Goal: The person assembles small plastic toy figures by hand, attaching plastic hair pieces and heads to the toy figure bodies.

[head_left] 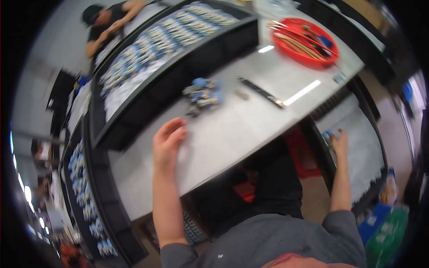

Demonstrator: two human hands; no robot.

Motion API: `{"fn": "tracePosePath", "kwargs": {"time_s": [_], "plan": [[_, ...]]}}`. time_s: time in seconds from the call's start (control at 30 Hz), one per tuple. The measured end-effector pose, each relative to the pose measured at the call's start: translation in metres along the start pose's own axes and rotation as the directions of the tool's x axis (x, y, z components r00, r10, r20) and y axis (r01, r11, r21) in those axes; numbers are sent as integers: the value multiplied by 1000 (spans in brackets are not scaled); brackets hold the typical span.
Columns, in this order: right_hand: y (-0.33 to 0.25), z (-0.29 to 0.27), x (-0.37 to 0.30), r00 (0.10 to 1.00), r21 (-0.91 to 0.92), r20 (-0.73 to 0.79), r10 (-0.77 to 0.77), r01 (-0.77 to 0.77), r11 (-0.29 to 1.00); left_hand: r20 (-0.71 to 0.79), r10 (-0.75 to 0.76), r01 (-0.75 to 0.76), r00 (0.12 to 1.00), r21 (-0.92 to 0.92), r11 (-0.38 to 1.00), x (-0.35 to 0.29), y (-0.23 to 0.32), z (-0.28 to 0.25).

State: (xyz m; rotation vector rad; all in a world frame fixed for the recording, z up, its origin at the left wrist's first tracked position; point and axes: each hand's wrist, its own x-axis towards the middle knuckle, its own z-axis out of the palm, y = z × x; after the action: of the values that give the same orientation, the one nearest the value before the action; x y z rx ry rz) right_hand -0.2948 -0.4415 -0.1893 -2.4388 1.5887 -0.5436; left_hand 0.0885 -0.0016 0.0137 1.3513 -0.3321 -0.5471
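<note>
A worker in a gray short-sleeved top sits at a glossy white-topped table [210, 154], arms spread wide. At the worker's right, the right hand [340, 144] reaches into a dark-walled tray lined with pale sheeting [359, 154], fingers drawn narrow at a small blue-and-cream molded piece [328, 133]. The piece sits by the tray's inner edge; blur leaves it impossible to tell whether it is pinched or merely touched. The left hand [169, 140] hangs over the tabletop, fingers loosely curled, thumb apart, nothing visible in them. Just beyond it lies a jumbled cluster of small blue, cream and gray pieces [204, 94], near a slim black stick-shaped tool [261, 92].

The piece looks light and fairly stiff, likely plastic or resin, perhaps smooth enough to slip, its slender parts possibly fragile. A gentle fingertip pinch around its thicker blue middle would seem safest. Across the table, similar pieces stand in rows in a long black tray [187, 58].
</note>
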Motion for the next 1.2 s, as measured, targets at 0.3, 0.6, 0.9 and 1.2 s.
{"fn": "tracePosePath", "kwargs": {"time_s": [0.3,0.6,0.9,1.2], "plan": [[-264,-118,-22,904,781,-239,-355,396,482,-54,-16,18,998,45,999,-11,12,0],[-464,-127,-76,252,569,-195,-948,816,100,-23,13,-13,1000,-20,1000,-8,11,-1],[-483,-104,-68,224,398,-224,-949,910,120,-18,10,-10,1000,6,1000,-17,19,-2],[-461,-119,-114,699,985,120,-705,-170,-1,-5,156,-152,988,-249,957,-16,19,3]]}}
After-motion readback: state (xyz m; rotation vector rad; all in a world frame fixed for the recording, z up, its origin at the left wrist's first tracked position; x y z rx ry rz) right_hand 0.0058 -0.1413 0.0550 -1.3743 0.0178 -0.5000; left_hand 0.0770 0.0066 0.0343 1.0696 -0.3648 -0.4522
